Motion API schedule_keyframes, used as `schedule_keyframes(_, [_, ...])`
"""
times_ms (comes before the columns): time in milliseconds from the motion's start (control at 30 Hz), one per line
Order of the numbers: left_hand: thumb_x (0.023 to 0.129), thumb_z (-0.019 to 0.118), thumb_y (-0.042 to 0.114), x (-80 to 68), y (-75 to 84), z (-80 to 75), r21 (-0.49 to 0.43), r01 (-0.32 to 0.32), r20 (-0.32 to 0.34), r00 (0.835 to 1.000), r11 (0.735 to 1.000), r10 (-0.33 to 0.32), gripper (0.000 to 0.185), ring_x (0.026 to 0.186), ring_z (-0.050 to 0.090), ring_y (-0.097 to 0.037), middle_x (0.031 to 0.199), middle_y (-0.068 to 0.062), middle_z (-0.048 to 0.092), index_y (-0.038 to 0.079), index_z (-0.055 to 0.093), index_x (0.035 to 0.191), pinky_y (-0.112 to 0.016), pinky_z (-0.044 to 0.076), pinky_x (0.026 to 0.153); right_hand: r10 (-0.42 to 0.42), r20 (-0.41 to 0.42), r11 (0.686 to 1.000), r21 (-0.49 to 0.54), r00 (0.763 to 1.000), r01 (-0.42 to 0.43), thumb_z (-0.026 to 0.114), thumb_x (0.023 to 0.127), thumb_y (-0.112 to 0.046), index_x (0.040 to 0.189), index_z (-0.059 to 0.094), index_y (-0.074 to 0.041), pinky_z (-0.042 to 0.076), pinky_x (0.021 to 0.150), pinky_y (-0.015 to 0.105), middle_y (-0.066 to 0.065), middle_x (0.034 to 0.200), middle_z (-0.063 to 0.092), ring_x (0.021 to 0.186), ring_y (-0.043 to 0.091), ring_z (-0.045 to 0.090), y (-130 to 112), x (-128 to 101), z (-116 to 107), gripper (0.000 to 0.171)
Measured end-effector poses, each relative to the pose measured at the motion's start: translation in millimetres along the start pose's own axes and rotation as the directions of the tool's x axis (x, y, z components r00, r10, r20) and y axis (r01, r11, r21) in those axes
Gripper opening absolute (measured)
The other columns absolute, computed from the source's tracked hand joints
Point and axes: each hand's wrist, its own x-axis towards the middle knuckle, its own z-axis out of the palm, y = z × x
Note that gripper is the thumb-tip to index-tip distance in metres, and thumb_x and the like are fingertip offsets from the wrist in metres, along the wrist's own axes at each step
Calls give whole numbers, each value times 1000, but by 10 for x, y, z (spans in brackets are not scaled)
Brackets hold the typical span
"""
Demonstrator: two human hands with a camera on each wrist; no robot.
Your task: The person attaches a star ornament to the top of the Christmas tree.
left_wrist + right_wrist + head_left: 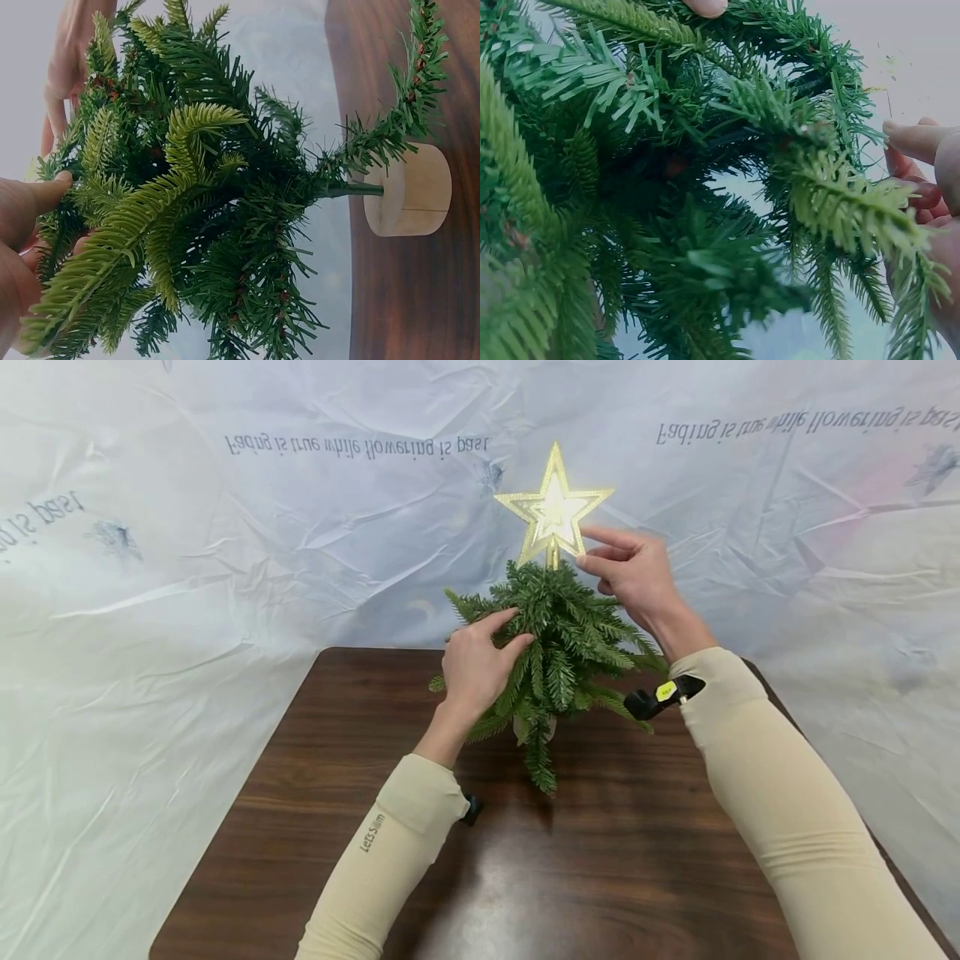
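Observation:
A small artificial Christmas tree point(558, 618) stands upright on the table, topped by a shiny gold star tree topper point(555, 510). My right hand point(637, 577) pinches the star's lower right point between thumb and fingers. On the tree's upper left side, my left hand point(480, 664) grips the branches, thumb and forefinger around the greenery. The left wrist view shows the thin trunk running into a round wooden base point(412, 195). Green needles fill most of the right wrist view, with the right hand point(937, 187) at its edge; the star is not discernible there.
The dark wood-grain table point(337, 777) reaches toward the person. A pale, wrinkled sheet point(337, 527) with upside-down printed lettering hangs behind and beside it. One lower branch point(540, 760) droops forward over the tabletop. Both forearms wear cream sleeves point(780, 793) with small black cameras at the wrists.

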Motion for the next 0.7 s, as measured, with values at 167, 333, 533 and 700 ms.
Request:
schedule_keyframes(167, [86,66,49,-8,12,-3,1,9,-1,1000,1000,-9,46,33,21,-11,41,1,42,30,62,128,-24,19,35,-33,5,999,-3,999,33,75,76,7,120,67,-11,38,45,20,11,83,70,51,12,48,49,-18,-22,48])
schedule_keyframes(333, [86,66,49,-15,13,9,-2,7,-5,1000,1000,-7,46,33,21,-11,41,0,42,30,62,128,-24,19,34,-95,26,995,21,995,95,71,78,11,120,66,-8,38,44,20,11,82,71,51,12,50,101,-29,-35,47])
schedule_keyframes(533, [86,66,49,-30,9,29,-4,2,-13,1000,1000,-2,46,33,21,-11,42,1,43,30,62,128,-24,19,35,-146,27,989,15,989,146,69,79,13,119,67,-7,36,43,20,12,83,72,46,13,46,163,-41,-50,46])
schedule_keyframes(700, [86,66,49,-47,0,46,2,1,-23,1000,1000,-1,46,34,21,-11,44,1,44,30,63,127,-24,19,35,-135,18,991,12,991,135,72,78,11,120,67,-9,38,43,20,13,85,72,48,13,48,186,-54,-53,46])
